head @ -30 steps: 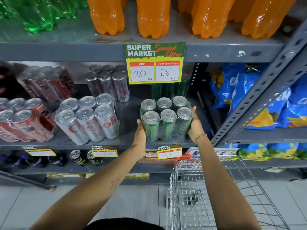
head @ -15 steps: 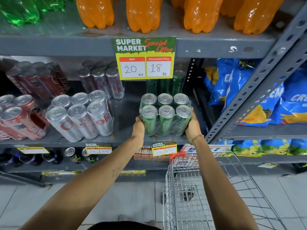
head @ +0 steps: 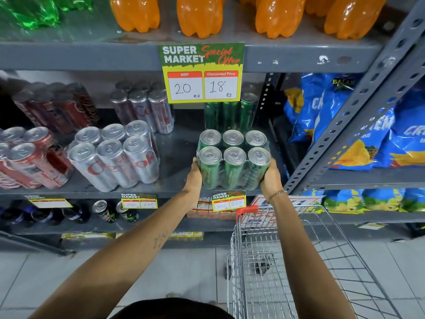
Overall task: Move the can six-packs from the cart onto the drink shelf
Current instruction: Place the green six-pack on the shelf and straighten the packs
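Note:
A shrink-wrapped six-pack of green cans (head: pixel 233 161) stands at the front edge of the grey drink shelf (head: pixel 177 157), right of the middle. My left hand (head: pixel 195 176) presses its left side and my right hand (head: pixel 271 174) presses its right side. Behind it stands another green six-pack (head: pixel 230 116), partly hidden by the price sign. The wire cart (head: pixel 287 261) sits below on the right, and its basket shows no packs.
A silver six-pack (head: pixel 115 160) and red six-packs (head: pixel 30 162) stand to the left on the same shelf, more packs behind. A price sign (head: pixel 202 72) hangs from the shelf above, which holds orange bottles (head: pixel 200 14). Blue snack bags (head: pixel 356 134) fill the right bay beyond a slanted steel brace (head: pixel 358 111).
The green six-pack came down onto the shelf's front edge, still between both hands. The view shifted slightly.

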`<action>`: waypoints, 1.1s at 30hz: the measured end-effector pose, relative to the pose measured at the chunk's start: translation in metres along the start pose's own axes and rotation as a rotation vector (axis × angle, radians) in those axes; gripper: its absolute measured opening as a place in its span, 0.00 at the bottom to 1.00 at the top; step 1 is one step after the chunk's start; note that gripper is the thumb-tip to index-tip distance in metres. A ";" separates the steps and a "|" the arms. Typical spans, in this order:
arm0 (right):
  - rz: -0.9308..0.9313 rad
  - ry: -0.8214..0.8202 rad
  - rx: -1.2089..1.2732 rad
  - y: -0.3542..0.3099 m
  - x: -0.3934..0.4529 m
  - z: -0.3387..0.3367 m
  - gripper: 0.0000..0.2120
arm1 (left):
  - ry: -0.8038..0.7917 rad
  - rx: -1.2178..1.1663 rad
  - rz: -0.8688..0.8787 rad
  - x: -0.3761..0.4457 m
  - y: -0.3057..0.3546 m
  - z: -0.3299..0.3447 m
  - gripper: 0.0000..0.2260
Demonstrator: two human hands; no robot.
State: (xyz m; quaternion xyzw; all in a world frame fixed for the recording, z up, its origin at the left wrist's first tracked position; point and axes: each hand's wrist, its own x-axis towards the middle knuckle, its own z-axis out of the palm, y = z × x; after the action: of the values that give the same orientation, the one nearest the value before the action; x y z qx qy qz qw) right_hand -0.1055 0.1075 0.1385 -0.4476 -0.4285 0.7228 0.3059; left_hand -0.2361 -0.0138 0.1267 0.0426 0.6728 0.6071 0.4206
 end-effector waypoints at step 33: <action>-0.624 0.450 -0.339 0.071 -0.088 0.039 0.15 | 0.060 0.040 0.359 -0.040 -0.015 -0.065 0.25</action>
State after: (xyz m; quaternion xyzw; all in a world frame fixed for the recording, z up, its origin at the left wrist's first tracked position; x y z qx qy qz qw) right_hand -0.1086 -0.0103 0.1182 -0.4870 -0.5790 0.3987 0.5182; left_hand -0.2438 -0.0912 0.1284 0.1523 0.6785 0.6600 0.2844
